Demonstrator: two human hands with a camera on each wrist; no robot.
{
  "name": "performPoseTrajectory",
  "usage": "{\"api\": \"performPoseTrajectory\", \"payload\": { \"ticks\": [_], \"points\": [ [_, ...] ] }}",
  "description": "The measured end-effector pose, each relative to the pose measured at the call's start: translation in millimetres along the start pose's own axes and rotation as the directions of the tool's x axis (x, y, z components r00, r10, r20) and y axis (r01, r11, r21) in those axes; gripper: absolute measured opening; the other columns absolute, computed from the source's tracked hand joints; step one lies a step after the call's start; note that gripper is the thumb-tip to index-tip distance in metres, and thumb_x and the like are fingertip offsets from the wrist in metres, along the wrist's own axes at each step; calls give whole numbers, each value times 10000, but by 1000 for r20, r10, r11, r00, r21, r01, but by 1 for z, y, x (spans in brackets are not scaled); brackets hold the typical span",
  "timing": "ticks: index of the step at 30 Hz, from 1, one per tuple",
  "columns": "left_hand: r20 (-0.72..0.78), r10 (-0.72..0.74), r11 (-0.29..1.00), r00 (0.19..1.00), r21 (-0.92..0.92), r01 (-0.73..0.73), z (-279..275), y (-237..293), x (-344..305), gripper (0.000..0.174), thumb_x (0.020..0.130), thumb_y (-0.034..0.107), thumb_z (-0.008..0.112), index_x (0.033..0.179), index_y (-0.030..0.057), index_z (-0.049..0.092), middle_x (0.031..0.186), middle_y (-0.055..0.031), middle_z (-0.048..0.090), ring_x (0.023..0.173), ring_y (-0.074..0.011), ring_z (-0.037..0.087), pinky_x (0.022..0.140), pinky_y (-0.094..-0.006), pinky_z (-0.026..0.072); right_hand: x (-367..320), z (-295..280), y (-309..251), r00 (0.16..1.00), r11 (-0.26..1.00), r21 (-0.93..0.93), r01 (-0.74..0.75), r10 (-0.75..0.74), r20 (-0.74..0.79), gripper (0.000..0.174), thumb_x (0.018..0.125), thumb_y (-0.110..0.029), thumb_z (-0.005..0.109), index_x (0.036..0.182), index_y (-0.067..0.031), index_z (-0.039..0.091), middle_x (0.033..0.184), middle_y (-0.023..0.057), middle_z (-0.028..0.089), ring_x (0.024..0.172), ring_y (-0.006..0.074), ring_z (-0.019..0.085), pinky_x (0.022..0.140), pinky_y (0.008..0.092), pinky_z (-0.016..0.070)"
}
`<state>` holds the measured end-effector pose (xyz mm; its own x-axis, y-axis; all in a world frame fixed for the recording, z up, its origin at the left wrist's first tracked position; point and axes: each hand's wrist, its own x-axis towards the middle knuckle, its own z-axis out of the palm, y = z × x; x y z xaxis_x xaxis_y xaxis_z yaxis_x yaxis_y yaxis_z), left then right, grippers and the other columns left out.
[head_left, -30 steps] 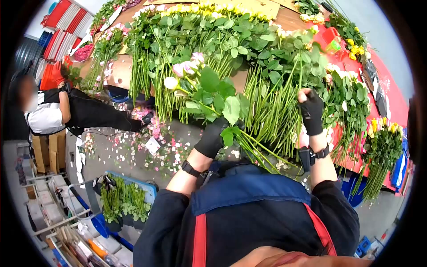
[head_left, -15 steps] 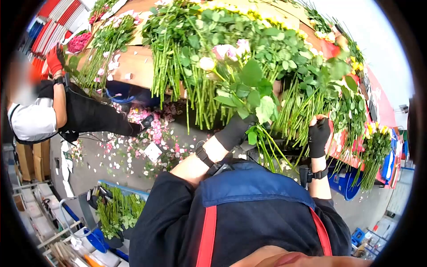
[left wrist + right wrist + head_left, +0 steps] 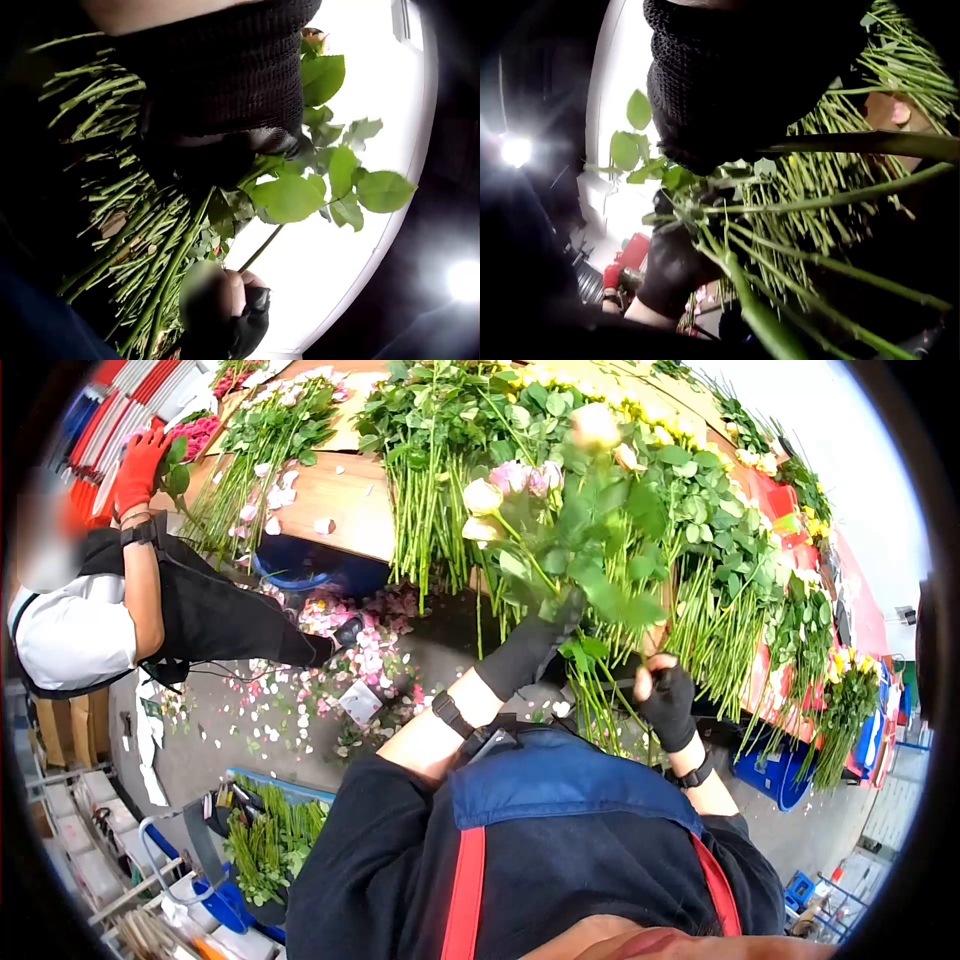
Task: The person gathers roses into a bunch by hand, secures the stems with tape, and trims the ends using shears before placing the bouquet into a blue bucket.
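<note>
My left hand [image 3: 530, 650], in a black fingerless glove, grips a small bunch of roses by the stems [image 3: 598, 710]. Pink-lilac blooms [image 3: 527, 478] and a cream one [image 3: 482, 497] top this bunch, and cut ends hang below the fist. Just to the right, my right hand [image 3: 668, 705] pinches a single stem between thumb and fingers; a blurred peach rose [image 3: 595, 428] stands above. Seen from the left wrist, the right hand [image 3: 247, 311] holds that stem [image 3: 262, 247]. In the right wrist view the left hand [image 3: 676, 262] is wrapped around stems, its fingers partly hidden by leaves.
Rows of roses [image 3: 430, 510] lie on the wooden table [image 3: 345, 505], stems toward me. A person in red gloves [image 3: 140, 470] stands at the left. Petals [image 3: 375, 650] litter the floor. A blue bucket [image 3: 775, 770] is at the right, a stem-filled crate [image 3: 275, 775] lower left.
My right hand has come down and left from the rose pile toward the bunch, with a stem in its fingers. The left hand keeps its grip, while the head view has shifted.
</note>
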<state>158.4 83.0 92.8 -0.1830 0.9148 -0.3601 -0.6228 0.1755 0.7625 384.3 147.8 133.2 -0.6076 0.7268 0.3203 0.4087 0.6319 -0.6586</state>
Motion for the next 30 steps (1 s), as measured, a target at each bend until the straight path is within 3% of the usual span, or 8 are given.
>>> {"api": "performPoseTrajectory", "payload": {
  "ticks": [6,9,12,14,15,25,27,30],
  "points": [
    [242,118,920,963,-393,-14,-29,2,-15,308,908,209,588,1178,72,536,1042,-49,607,927,-135,598,783,-299,496,0,38,-28,961,989,44,141,-147,233,151,779,-63,682,877,-60,567,654,113,564,569,280,573,530,364,443],
    [101,327,903,940,262,-342,-51,-18,-4,420,845,159,661,1230,34,549,1172,-85,620,1073,-181,583,892,-332,478,24,25,-29,880,981,181,69,-145,451,151,801,-86,676,912,-41,584,673,112,587,580,265,580,548,350,458],
    [116,226,965,967,106,-238,-58,0,-14,415,861,124,633,1250,10,547,1184,-85,628,1103,-201,583,962,-328,446,41,13,72,844,839,139,-526,535,-36,247,841,-287,694,855,-46,644,711,104,618,637,241,611,579,339,477],
    [141,227,974,964,-32,-224,-43,24,-27,418,893,100,592,1294,13,519,1221,-88,605,1106,-193,578,974,-326,440,65,-11,108,957,840,-490,-234,110,-269,314,832,-325,674,999,-65,621,880,163,633,849,335,611,735,415,473],
    [175,174,978,969,-143,-150,-38,35,-30,419,903,99,582,1308,17,509,1245,-89,591,1115,-188,570,975,-325,439,71,-18,119,895,707,-582,-402,437,-88,399,797,-355,692,1063,-64,629,959,169,652,913,355,618,780,403,489],
    [224,49,975,973,-221,2,-53,7,-14,374,1015,303,416,1317,88,457,1260,-71,551,1108,-187,558,953,-320,469,30,-64,183,694,713,63,-699,696,-181,252,855,-222,661,998,-14,663,804,115,661,718,190,608,646,317,473],
    [223,34,987,974,-163,2,-37,10,-15,381,1020,302,399,1335,93,442,1264,-71,550,1131,-188,549,959,-317,468,36,-81,178,872,533,-690,-490,289,-396,311,861,-233,643,1100,-37,609,930,182,641,870,296,615,731,393,488],
    [248,34,992,968,-129,-1,-34,-4,-4,393,1018,299,402,1349,89,427,1267,-75,550,1135,-192,548,956,-320,471,69,-88,145,858,669,-615,-418,70,-509,358,834,-247,676,1106,-33,586,859,142,626,812,339,600,689,432,476]
  ]
}}
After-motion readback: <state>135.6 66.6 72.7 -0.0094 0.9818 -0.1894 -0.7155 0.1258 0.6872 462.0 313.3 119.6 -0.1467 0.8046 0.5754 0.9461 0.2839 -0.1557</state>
